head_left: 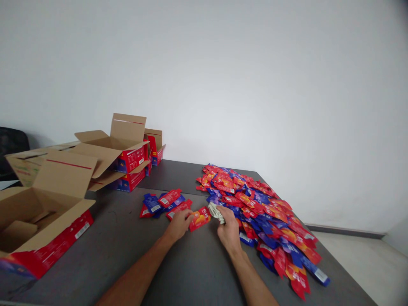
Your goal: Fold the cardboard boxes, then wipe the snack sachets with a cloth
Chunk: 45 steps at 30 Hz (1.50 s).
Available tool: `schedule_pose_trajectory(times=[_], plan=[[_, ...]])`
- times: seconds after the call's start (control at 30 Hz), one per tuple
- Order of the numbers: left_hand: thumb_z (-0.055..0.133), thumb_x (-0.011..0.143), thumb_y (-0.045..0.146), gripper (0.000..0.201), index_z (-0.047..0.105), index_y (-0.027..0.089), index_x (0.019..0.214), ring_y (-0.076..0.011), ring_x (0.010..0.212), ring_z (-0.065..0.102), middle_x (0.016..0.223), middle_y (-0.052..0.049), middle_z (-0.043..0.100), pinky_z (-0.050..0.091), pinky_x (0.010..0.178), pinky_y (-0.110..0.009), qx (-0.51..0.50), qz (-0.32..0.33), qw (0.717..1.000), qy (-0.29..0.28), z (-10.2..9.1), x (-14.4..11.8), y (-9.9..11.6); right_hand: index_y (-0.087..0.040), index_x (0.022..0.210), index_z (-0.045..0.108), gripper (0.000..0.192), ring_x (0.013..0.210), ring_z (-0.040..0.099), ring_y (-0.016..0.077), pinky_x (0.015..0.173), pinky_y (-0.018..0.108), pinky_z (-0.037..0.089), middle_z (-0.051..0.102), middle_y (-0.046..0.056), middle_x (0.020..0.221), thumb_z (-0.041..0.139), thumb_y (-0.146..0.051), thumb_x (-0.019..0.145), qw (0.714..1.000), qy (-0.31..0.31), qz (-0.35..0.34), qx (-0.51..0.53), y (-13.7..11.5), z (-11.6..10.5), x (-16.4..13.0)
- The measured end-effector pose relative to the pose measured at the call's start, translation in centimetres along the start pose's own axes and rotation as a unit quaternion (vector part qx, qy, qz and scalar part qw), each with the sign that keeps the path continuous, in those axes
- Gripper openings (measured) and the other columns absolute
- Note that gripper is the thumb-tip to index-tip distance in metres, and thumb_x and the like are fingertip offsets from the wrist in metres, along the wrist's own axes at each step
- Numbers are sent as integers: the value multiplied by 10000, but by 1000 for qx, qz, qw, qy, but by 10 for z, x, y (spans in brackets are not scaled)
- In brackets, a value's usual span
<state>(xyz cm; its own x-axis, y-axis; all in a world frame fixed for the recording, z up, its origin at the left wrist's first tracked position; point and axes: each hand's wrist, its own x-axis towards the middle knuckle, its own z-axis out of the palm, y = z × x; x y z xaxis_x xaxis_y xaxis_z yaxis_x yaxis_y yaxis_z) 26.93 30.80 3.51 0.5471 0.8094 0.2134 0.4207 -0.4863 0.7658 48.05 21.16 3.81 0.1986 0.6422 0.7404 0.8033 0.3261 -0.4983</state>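
Head view: your left hand (179, 224) pinches the red sachet (200, 218) at its left end, long axis running right toward your right hand (228, 231), just beside it, whose fingers are closed around a pale wad (216, 211), frame centre on the desk (127, 255).

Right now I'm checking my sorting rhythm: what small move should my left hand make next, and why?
Probably carry the red-orange foil sachet in your left hand a little left onto the small group of red and blue sachets. It is pinched clear of the big heap, and that group lies just beside it.
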Motion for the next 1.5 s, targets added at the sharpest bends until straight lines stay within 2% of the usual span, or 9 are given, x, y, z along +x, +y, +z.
schedule_pose_trajectory(times=[0.23,0.33,0.47,0.77,0.93,1.07,1.2,1.33,1.5], plan=[[601,769,297,283,689,194,1018,-228,1016,590,1061,-71,670,427,926,-334,82,44,995,39,-1,0,-8,-227,1282,601,609,1257,518,233,1061,473,434,577,112,1342,436,21,751,996,-89,-25,9,-8,16,-11],[672,702,304,315,698,215,1003,-255,1075,545,1100,-74,648,400,962,-355,120,58,991,8,-3,-1,-9,-242,1326,566,646,1315,467,233,1093,468,408,521,108,1406,453,22,748,987,-151,-46,20,-22,23,-16],[611,762,297,268,719,240,1000,-266,1044,544,1033,-77,668,388,930,-374,128,49,990,-28,-6,-2,-9,-271,1334,555,692,1275,493,226,1107,477,380,568,82,1350,452,40,724,968,-222,-105,48,-43,29,-16],[707,593,276,546,690,246,1138,-291,1167,496,1212,-65,630,346,1037,-389,112,-2,993,-21,-3,-1,-17,-185,1163,671,749,1137,532,270,1016,448,442,645,116,1160,423,84,510,988,-141,-14,-62,-8,21,-11],[701,564,237,582,644,237,1142,-262,1094,528,1127,-49,656,398,970,-354,98,-5,995,1,0,0,-17,-212,1237,630,742,1207,484,245,1051,451,412,618,92,1234,396,85,599,988,-145,-52,-30,-22,27,-12],[683,615,278,573,630,263,1185,-275,1067,521,1077,-50,668,397,939,-364,111,28,993,-4,-3,-3,-8,-242,1247,627,748,1205,491,236,1054,451,408,621,75,1239,399,78,611,981,-179,-72,-9,-32,34,-11],[625,690,253,553,630,341,1236,-295,1109,486,1092,-51,661,355,957,-399,174,50,983,5,-3,-5,0,-219,1211,652,762,1151,526,251,1017,466,438,644,94,1186,402,82,557,989,-142,-44,-22,-18,30,-10],[636,726,346,452,678,357,1176,-330,1104,467,1104,-84,620,339,937,-448,252,-1,967,44,-6,-2,-1,-211,1180,667,750,1117,546,256,992,458,459,654,95,1154,403,79,542,992,-118,-30,-28,-1,23,-13],[578,794,391,387,702,265,1138,-375,1142,420,1124,-154,578,338,906,-482,332,-80,931,126,-16,2,-7,-183,1155,674,737,1101,554,254,986,441,459,656,100,1159,405,69,517,992,-119,-24,-41,3,21,-14]])
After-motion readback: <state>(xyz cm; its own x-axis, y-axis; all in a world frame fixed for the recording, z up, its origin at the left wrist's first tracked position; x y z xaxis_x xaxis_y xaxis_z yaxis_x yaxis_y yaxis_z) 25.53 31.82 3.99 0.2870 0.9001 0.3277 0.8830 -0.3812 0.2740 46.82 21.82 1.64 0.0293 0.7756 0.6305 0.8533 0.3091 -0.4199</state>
